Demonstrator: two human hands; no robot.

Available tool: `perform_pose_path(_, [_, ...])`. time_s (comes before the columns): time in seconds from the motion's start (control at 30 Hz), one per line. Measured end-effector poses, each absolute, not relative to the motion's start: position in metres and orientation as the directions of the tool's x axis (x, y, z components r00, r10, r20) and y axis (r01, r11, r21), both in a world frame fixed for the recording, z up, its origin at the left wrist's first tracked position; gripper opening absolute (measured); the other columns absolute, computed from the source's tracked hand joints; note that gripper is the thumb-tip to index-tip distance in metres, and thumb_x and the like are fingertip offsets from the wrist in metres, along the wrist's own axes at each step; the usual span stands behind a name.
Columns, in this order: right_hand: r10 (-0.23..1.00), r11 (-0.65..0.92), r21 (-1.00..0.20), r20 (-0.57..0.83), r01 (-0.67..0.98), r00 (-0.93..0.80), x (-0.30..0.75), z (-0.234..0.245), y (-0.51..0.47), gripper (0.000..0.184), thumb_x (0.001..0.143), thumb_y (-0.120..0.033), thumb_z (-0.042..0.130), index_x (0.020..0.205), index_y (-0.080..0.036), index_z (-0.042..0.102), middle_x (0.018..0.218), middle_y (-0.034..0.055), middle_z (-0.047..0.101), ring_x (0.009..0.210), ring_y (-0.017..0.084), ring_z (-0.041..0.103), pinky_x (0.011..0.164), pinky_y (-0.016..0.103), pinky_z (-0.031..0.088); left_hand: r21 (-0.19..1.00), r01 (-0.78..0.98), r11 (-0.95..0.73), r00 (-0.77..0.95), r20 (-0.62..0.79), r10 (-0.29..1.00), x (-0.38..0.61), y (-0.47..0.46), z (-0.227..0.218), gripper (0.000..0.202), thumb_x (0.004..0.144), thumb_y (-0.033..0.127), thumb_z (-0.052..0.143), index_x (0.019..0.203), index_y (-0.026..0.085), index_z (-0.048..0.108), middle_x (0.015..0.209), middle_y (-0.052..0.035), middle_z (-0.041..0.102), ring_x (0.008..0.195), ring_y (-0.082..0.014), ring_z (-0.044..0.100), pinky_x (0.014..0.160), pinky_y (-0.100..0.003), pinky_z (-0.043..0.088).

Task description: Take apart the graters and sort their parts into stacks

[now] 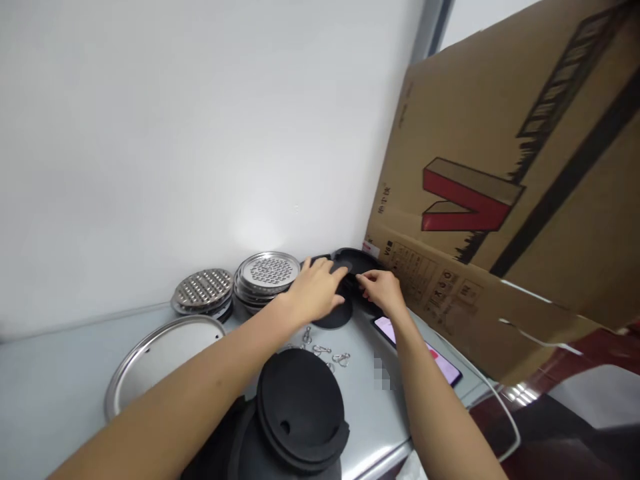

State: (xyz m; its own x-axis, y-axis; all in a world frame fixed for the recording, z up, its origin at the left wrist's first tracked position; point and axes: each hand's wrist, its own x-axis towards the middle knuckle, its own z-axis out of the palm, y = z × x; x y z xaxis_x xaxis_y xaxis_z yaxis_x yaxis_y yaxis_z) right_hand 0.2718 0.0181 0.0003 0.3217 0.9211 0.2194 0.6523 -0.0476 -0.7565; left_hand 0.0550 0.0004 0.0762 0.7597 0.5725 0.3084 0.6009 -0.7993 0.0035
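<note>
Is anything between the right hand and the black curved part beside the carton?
Nothing visible. The right hand is at the near edge of the black curved part; contact is unclear. The left hand is left of it, the carton right.

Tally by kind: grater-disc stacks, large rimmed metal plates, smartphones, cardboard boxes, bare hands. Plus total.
Grater-disc stacks: 2
Large rimmed metal plate: 1
Smartphone: 1
Cardboard box: 1
Bare hands: 2 (left hand, right hand)
Total: 7, each stack counted once
</note>
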Motion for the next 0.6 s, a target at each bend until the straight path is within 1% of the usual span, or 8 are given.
perform_pose_path(0.03, [0.933,-0.022,-0.756,0.219,0.654,0.285,0.268,0.003,0.016,0.028,0.086,-0.035,0.055,0.082,-0.012,0.071,0.069,0.0088,0.071,0.050,0.014,0.063,0.046,0.021,0.045,0.026,0.571,-0.821,0.783,0.285,0.553,0.042,-0.019,0.078,0.054,0.084,0.037,0.067,0.132,0.016,0.054,0.128,-0.0150,0.059,0.124,-0.0306,0.048,0.109,-0.046,0.030])
perform_pose_path(0.1, [0.960,0.027,-0.761,0.201,0.648,0.196,0.258,0.006,0.011,0.026,0.082,-0.036,0.060,0.075,-0.014,0.071,0.063,0.0070,0.069,0.047,0.013,0.060,0.044,0.021,0.043,0.226,0.460,-0.859,0.855,0.149,0.497,0.016,-0.063,0.074,0.051,0.083,0.047,0.066,0.123,0.016,0.062,0.117,-0.0130,0.065,0.112,-0.0292,0.057,0.100,-0.042,0.042])
perform_pose_path(0.17, [0.976,0.071,-0.774,0.185,0.629,0.118,0.247,0.009,0.006,0.024,0.080,-0.035,0.063,0.070,-0.014,0.071,0.060,0.0056,0.068,0.045,0.013,0.059,0.043,0.021,0.042,0.356,0.469,-0.809,0.864,0.005,0.503,-0.007,-0.104,0.060,0.052,0.078,0.055,0.067,0.116,0.020,0.067,0.107,-0.0121,0.069,0.101,-0.0310,0.062,0.094,-0.045,0.046])
perform_pose_path(0.3, [0.979,0.134,-0.805,0.198,0.578,0.047,0.228,0.011,0.001,0.027,0.080,-0.038,0.063,0.069,-0.015,0.070,0.060,0.0047,0.067,0.045,0.011,0.056,0.043,0.021,0.040,0.305,0.488,-0.818,0.870,-0.095,0.484,-0.032,-0.144,0.024,0.043,0.082,0.036,0.067,0.119,0.015,0.064,0.095,-0.0122,0.070,0.095,-0.0311,0.063,0.108,-0.057,0.033])
perform_pose_path(0.37, [0.982,0.155,-0.824,0.189,0.545,0.006,0.223,0.013,-0.001,0.030,0.080,-0.040,0.063,0.069,-0.014,0.069,0.060,0.0045,0.066,0.045,0.011,0.055,0.042,0.021,0.039,0.302,0.504,-0.809,0.854,-0.032,0.520,-0.036,-0.143,0.021,0.042,0.084,0.019,0.059,0.125,0.017,0.060,0.101,-0.0113,0.067,0.100,-0.0291,0.061,0.107,-0.053,0.036])
perform_pose_path(0.47, [0.983,0.179,-0.857,0.144,0.484,-0.110,0.214,0.018,-0.006,0.038,0.080,-0.049,0.064,0.076,-0.012,0.071,0.062,0.0053,0.066,0.048,0.011,0.057,0.046,0.022,0.045,0.384,0.514,-0.767,0.773,0.180,0.608,-0.043,-0.131,0.040,0.052,0.080,0.003,0.051,0.127,0.024,0.057,0.107,-0.0077,0.062,0.103,-0.0249,0.057,0.097,-0.041,0.046])
perform_pose_path(0.53, [0.963,0.199,-0.926,0.124,0.322,-0.239,0.204,0.025,-0.014,0.049,0.081,-0.058,0.060,0.087,-0.011,0.072,0.072,0.0084,0.070,0.061,0.015,0.065,0.059,0.026,0.053,0.483,0.528,-0.698,0.624,0.337,0.705,-0.053,-0.124,0.060,0.045,0.083,0.006,0.052,0.122,0.027,0.058,0.106,-0.0050,0.061,0.099,-0.0224,0.057,0.091,-0.037,0.048])
perform_pose_path(0.6, [0.908,0.171,-0.985,0.143,0.035,-0.394,0.187,0.032,-0.025,0.063,0.081,-0.070,0.052,0.101,-0.013,0.070,0.088,0.0121,0.072,0.080,0.020,0.069,0.072,0.033,0.056,0.634,0.535,-0.559,0.382,0.408,0.829,-0.067,-0.119,0.077,0.029,0.087,0.021,0.058,0.115,0.028,0.060,0.104,-0.0037,0.063,0.095,-0.0224,0.060,0.088,-0.037,0.050])
